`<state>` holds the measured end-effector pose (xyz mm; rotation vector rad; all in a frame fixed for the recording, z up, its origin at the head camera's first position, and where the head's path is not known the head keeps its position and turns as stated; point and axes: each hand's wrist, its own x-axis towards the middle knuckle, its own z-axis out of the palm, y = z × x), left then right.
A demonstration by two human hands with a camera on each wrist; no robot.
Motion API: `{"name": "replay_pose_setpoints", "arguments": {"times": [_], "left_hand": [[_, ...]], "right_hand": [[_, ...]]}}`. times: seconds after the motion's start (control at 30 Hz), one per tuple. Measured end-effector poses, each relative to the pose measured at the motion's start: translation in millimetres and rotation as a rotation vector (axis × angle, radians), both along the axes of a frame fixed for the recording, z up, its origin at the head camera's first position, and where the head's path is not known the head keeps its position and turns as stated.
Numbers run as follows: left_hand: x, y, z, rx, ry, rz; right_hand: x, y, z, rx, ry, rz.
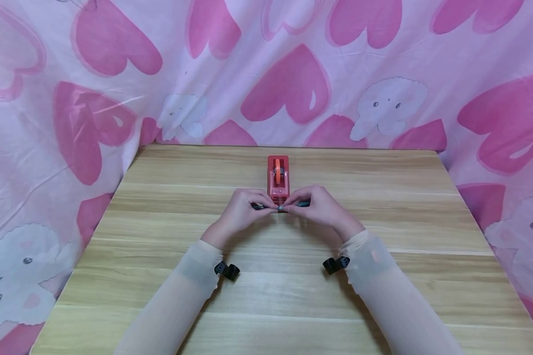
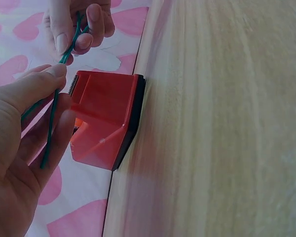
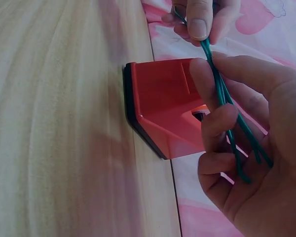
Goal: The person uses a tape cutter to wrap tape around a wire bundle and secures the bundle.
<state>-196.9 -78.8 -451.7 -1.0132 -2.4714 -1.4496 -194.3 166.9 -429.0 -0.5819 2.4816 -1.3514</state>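
Note:
A bundle of thin green cords stretches between both hands, close in front of a red tape dispenser. My left hand pinches one part of it between thumb and fingertips, and loose green ends trail across its fingers in the left wrist view. With thumb and forefinger, my right hand pinches the bundle just beside the left fingertips; several strands run down over its palm. The two hands nearly meet at the dispenser's toothed cutting edge. The fingers partly hide the cords in the head view.
An orange tape wheel sits inside the dispenser, which stands on a black base. The wooden table ends at a pink heart-patterned cloth behind and at the sides. A small black camera is strapped to each wrist.

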Motion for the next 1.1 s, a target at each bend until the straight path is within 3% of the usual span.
{"name": "replay_pose_setpoints", "arguments": {"times": [0.17, 0.33, 0.5, 0.67, 0.8, 1.1], "left_hand": [[0.5, -0.1, -0.5, -0.013, -0.031, 0.021], [-0.7, -2.6, 4.3, -0.034, -0.199, 0.052], [-5.3, -5.7, 9.0, -0.064, -0.384, 0.097], [-6.5, -6.4, 9.5, -0.087, -0.532, 0.057], [-6.1, -5.3, 6.2, -0.064, -0.551, 0.029], [-5.4, -3.9, 4.5, -0.062, -0.533, 0.043]], "right_hand": [[2.8, 0, -1.9, 0.021, 0.036, -0.027], [7.8, -1, 0.1, 0.077, 0.098, -0.043], [12.9, 0, -1.8, 0.137, 0.258, -0.042], [17.2, 0, -4.8, 0.156, 0.480, -0.023], [19.6, 0, -6.9, 0.171, 0.561, -0.020], [20.1, -3, -6.8, 0.225, 0.502, -0.041]]}}
